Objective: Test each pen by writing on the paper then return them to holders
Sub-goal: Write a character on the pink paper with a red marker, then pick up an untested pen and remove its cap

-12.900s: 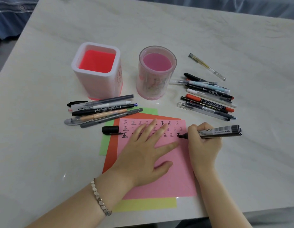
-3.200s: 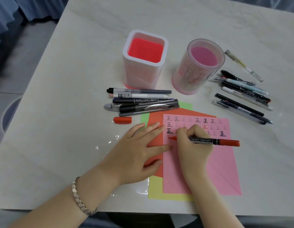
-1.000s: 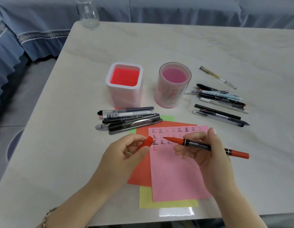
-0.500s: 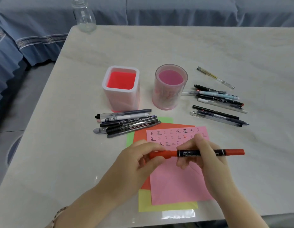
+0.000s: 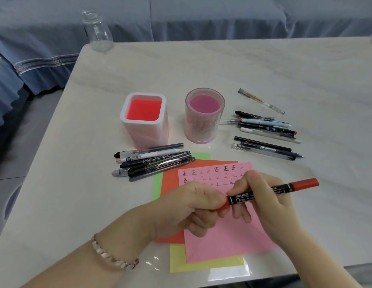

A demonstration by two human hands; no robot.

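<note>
the red marker (image 5: 272, 189) is up off the table (image 5: 264, 65), slanting across the air above the pink paper (image 5: 226, 242). the right grip (image 5: 264, 202) pinches its black barrel near the middle, with fingers curled over the top and the thumb on the near side. the left grip (image 5: 191, 206) is closed tight round the marker's left end, where only a sliver of red shows below the knuckles. the two grips sit just beside each other on the barrel. the marker's other red end sticks out past the right grip, pointing right and a little away.

the pink paper lies on orange, green and yellow sheets near the table's front edge, and rows of small written characters cover its far part. behind it stand the square holder (image 5: 145, 134) and, to its right, the round holder (image 5: 203, 129). one bundle of pens (image 5: 154, 161) lies in front of the square holder, touching the green sheet's corner. a second group of pens (image 5: 266, 129) lies right of the round holder. a bracelet (image 5: 112, 258) circles the left wrist.
</note>
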